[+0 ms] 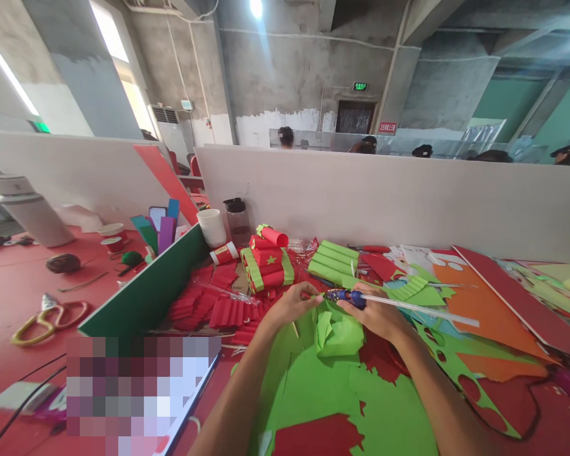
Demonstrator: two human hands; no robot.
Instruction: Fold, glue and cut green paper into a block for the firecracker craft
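Observation:
My right hand (375, 310) is closed round a dark blue hot glue gun (353, 297), whose tip points left. A long clear glue stick (425, 309) sticks out of its rear toward the right. My left hand (294, 305) is closed in a pinch right at the gun's tip; what the fingertips hold is too small to make out. Just below both hands lies a crumpled, folded light green paper piece (339, 335). Under it spread flat green paper sheets (313, 386), with a dark red paper scrap (318, 436) on top near the front.
Behind my hands stand a red-and-green paper model with a star (268, 259) and a pleated green paper piece (333, 261). Red pleated strips (228, 313) lie left. A green board (147, 285), paper cups (212, 228), scissors (50, 320) and a pale partition (384, 202) surround the work.

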